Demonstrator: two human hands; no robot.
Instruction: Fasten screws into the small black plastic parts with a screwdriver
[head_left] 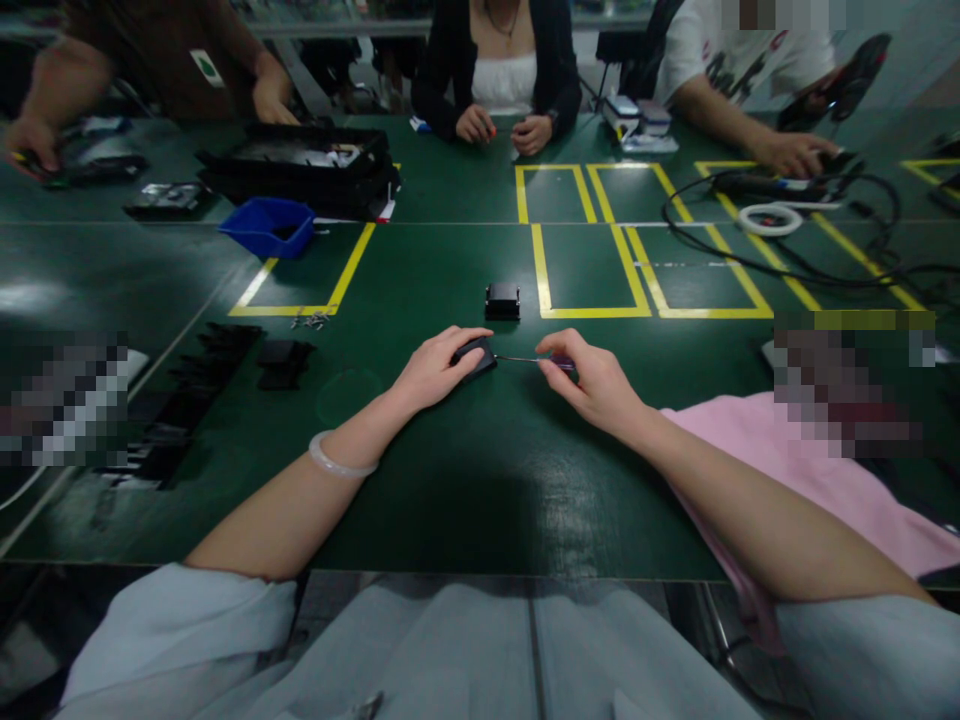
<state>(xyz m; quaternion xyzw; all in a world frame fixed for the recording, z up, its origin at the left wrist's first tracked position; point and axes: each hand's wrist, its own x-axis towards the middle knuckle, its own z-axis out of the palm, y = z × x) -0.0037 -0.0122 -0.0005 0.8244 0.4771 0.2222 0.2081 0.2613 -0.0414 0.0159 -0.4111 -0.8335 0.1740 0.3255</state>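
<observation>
My left hand (444, 368) is closed on a small black plastic part (480, 360), keeping it against the green table. From the right, my right hand (592, 378) grips a screwdriver (517, 358) by its handle, its thin metal shaft lying nearly level. The tip meets the right side of the black part; the exact point of contact is too small to make out. Just beyond my hands stands another black part (502, 300) with metal bits on its sides. Small screws (311, 319) lie loose to the left, near a yellow taped outline.
Black parts (281, 362) and a long row of them (180, 400) lie at left. Behind are a blue bin (270, 225) and a black tray (300, 160). A pink cloth (750, 440) covers the right edge; black cables (787, 270) coil behind it. Several people sit opposite.
</observation>
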